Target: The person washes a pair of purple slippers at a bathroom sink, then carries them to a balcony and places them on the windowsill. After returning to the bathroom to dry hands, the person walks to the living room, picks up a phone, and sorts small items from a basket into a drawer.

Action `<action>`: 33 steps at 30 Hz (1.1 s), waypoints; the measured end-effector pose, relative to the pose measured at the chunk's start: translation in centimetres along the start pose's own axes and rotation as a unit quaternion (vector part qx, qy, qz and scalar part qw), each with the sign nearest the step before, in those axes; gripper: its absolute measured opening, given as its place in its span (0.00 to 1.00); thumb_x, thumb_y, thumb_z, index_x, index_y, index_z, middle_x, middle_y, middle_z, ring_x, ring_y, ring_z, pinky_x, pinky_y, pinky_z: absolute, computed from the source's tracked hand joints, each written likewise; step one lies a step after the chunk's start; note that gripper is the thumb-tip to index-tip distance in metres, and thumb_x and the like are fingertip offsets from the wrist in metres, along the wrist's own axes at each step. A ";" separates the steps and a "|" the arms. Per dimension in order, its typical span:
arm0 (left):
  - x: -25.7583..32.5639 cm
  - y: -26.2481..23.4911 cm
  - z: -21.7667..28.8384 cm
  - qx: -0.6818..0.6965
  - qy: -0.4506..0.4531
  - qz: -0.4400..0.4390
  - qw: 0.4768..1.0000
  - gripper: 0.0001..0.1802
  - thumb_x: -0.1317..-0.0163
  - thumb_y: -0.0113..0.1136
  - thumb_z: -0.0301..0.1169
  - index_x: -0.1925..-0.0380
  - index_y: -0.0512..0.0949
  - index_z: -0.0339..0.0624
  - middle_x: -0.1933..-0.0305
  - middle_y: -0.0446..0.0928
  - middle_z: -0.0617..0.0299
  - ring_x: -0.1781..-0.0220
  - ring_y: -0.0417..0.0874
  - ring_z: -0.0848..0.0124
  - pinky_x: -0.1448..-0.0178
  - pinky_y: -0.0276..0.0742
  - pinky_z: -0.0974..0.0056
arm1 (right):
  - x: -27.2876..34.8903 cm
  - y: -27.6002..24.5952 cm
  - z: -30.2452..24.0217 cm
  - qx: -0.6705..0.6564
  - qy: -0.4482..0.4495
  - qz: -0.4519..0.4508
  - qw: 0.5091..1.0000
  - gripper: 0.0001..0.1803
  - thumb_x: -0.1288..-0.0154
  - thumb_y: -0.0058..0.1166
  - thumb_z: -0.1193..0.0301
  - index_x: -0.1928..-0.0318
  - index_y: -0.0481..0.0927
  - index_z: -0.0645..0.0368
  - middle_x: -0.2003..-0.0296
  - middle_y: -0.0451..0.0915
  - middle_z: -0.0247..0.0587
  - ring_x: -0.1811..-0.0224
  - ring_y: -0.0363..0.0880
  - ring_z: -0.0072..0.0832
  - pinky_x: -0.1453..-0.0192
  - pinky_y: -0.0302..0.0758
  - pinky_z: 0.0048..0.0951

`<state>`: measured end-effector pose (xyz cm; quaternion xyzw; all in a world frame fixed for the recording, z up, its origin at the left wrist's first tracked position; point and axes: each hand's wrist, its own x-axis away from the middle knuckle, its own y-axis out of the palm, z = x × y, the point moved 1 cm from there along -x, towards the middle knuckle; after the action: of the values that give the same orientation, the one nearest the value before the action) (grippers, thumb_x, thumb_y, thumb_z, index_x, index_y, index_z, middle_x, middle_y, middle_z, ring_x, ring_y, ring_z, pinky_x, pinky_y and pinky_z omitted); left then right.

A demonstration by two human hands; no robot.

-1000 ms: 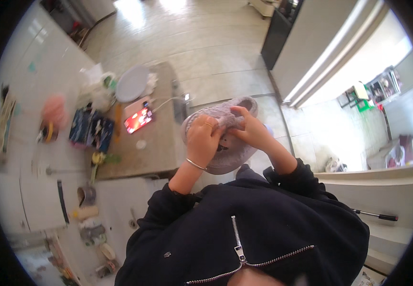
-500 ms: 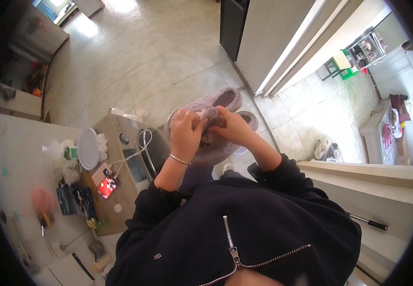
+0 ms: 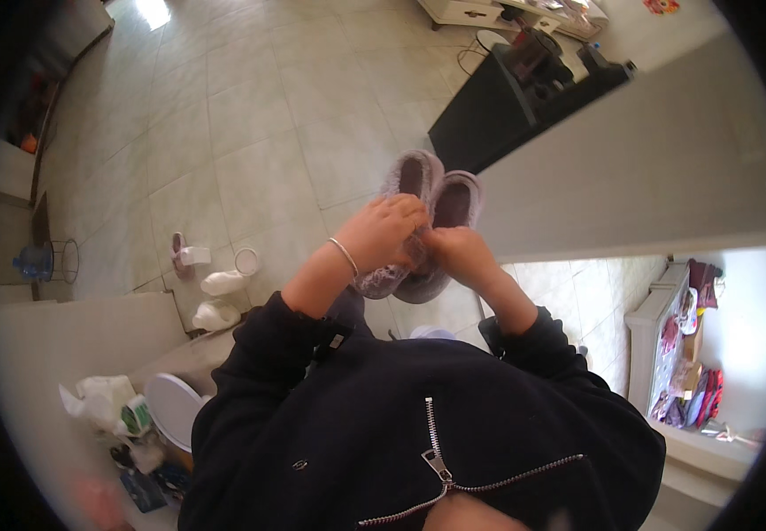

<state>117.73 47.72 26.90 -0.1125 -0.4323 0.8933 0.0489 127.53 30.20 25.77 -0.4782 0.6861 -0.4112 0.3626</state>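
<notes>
Where the frame centres, a pair of fuzzy lilac slippers (image 3: 427, 212) is held side by side in the air above the tiled floor (image 3: 250, 133), openings facing up. Left hand (image 3: 383, 232): fingers curled, pinching the heel edge of the left slipper. Right hand (image 3: 458, 252): closed on the heel of the right slipper. Handling, judged: light, soft, plush, squashy; not fragile; best taken at the heel rims. Lower left: white bottles (image 3: 215, 296), pale counter (image 3: 73, 327).
</notes>
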 end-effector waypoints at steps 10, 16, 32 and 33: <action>-5.7 -13.7 -18.7 -0.103 -0.060 -0.010 0.993 0.21 0.54 0.69 0.47 0.68 0.75 0.46 0.67 0.78 0.61 0.59 0.79 0.61 0.43 0.66 0.56 | -25.1 -0.5 5.3 0.028 -0.085 0.014 0.996 0.09 0.46 0.53 0.73 0.64 0.79 0.45 0.76 0.79 0.25 0.70 0.79 0.24 0.61 0.62 0.29; -9.1 -21.5 -32.4 -0.122 -0.189 0.009 0.974 0.21 0.50 0.65 0.49 0.71 0.74 0.44 0.74 0.78 0.56 0.66 0.79 0.56 0.52 0.68 0.56 | -41.5 0.8 12.4 0.002 -0.060 -0.026 0.998 0.33 0.45 0.58 0.72 0.37 0.68 0.39 0.75 0.80 0.31 0.69 0.80 0.30 0.58 0.65 0.33; 6.5 -44.0 -59.1 -0.045 -0.653 0.494 0.573 0.21 0.40 0.62 0.43 0.67 0.79 0.31 0.72 0.81 0.52 0.70 0.79 0.67 0.62 0.74 0.61 | -77.4 -1.4 38.4 -0.202 0.196 0.081 0.956 0.36 0.44 0.59 0.75 0.34 0.64 0.52 0.80 0.74 0.44 0.77 0.73 0.33 0.69 0.71 0.34; 7.2 -44.8 -61.5 -0.047 -0.665 0.521 0.533 0.21 0.40 0.61 0.44 0.67 0.79 0.31 0.70 0.81 0.50 0.68 0.81 0.64 0.60 0.75 0.59 | -79.9 -0.8 39.9 -0.206 0.211 0.077 0.952 0.36 0.45 0.58 0.76 0.34 0.64 0.53 0.80 0.74 0.42 0.77 0.72 0.28 0.69 0.71 0.31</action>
<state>125.29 123.71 23.94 0.3061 -0.2462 0.5565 -0.7321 185.73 97.63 18.88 -0.3909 0.8515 -0.3231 0.1334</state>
